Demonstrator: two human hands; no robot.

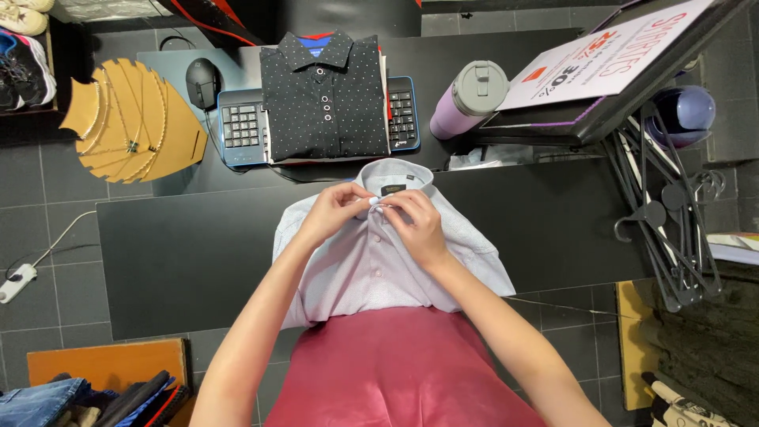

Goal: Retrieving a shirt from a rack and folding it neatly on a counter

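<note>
Red satin garment (395, 372) fills the lower frame, cut off below. Left hand (336, 212) and right hand (415, 225) pinch the placket of a pale lilac short-sleeved shirt (371, 269) lying on the black counter (182, 253); fingertips hide the top button.

1. A sign (605, 51) lies at the upper right of the frame: a white rectangular sheet, tilted, printed in red and black, with a small solid red mark near its lower left corner. It rests on a dark, slanted board with a purple edge.
2. A small neck label (393, 190) sits inside the collar of the pale shirt at the centre of the frame: a dark rectangle with faint light lettering, just above both hands.
</note>
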